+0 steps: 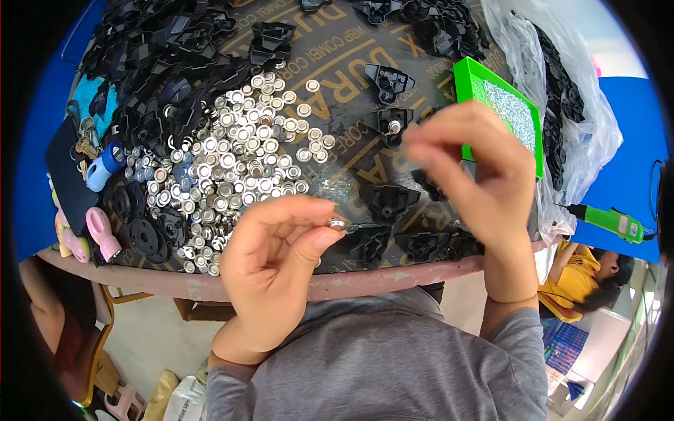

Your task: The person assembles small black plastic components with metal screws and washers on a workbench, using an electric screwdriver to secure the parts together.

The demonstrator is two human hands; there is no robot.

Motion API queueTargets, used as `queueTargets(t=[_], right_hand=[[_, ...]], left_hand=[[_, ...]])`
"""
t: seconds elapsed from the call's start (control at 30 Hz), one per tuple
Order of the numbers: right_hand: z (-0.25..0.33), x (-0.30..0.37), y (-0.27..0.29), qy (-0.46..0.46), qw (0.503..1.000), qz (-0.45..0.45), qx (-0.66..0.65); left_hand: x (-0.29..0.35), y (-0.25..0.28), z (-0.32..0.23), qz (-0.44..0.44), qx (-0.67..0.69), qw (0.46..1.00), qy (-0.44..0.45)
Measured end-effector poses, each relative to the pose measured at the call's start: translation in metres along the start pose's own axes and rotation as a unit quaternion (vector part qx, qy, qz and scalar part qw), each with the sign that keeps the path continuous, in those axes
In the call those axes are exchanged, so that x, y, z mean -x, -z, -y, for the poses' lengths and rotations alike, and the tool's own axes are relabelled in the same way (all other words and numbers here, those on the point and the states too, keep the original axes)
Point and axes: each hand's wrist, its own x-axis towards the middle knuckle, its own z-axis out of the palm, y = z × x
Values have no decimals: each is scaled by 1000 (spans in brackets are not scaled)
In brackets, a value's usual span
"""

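Note:
My left hand (270,256) pinches a small round silver metal cap (338,223) between thumb and forefinger, just above the table's near edge. My right hand (484,165) hovers further right, its fingertips smeared by motion, so whether they hold anything is unclear. Beside those fingertips lies a black plastic part (385,126) with a silver cap (394,127) seated in it. Another black plastic part (390,83) sits behind it, and one more black part (390,202) lies between my hands. A large heap of silver caps (242,144) spreads left of centre.
Black plastic parts (175,52) are piled at the far left. A green tray (463,77) of small metal pieces stands at right, beside a clear plastic bag (590,140) and a green electric screwdriver (611,223). Blue (105,167) and pink (102,234) handheld items lie left. Another person (586,277) sits at right.

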Motion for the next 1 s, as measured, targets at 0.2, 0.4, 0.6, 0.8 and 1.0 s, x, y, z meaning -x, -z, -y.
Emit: queueTargets(t=[0.2, 0.4, 0.6, 0.8, 1.0], right_hand=[[21, 10, -10, 17, 979, 103, -176], [21, 12, -17, 26, 979, 101, -174], [17, 12, -23, 46, 981, 79, -168], [14, 8, -23, 60, 979, 97, -167], [7, 12, -28, 159, 975, 117, -101]], left_hand=[[-4, -4, 8, 3, -15, 998, -55], [-7, -4, 12, 20, -69, 989, -126], [-10, -2, 15, 28, -66, 986, -153], [-11, 0, 14, 34, -76, 987, -135], [-11, 1, 8, 31, 74, 997, 0]])
